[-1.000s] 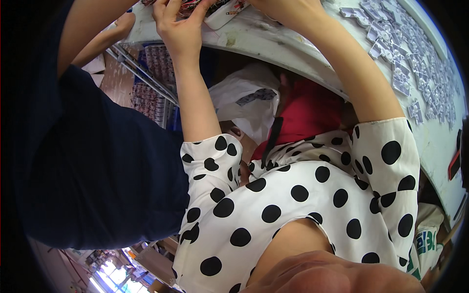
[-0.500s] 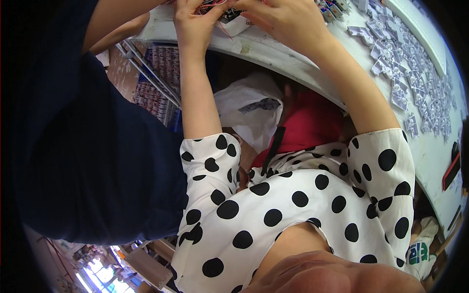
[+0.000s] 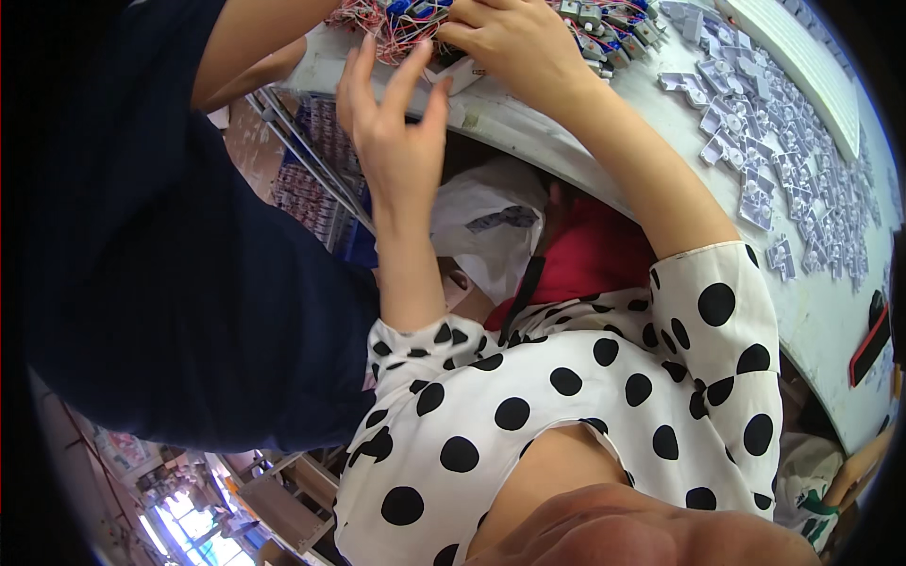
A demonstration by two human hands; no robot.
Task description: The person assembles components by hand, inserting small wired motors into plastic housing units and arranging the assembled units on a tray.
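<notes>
My left hand (image 3: 398, 137) is raised in front of the table edge, its fingers spread and nothing in them. Beyond its fingertips lies a tangle of red and white wires (image 3: 377, 40) with blue parts among it. My right hand (image 3: 517, 47) is closed at the table's front, fingers curled near the wires; what they grip is hidden. Just below those fingers, a small white plastic piece (image 3: 460, 75) sits by the edge, partly covered; whether the hand touches it I cannot tell. Right of the hand is a heap of small grey and blue wired parts (image 3: 604, 33).
Many clear plastic housings (image 3: 755, 141) cover the table's right side, beside a long white tray (image 3: 802, 66). A red and black object (image 3: 870, 344) lies farther right. A person in dark blue (image 3: 189, 283) is close on my left. A white bag (image 3: 486, 226) is under the table.
My left hand has come away from the wires toward me and opened. My right hand has shifted slightly left and stays closed at the wires.
</notes>
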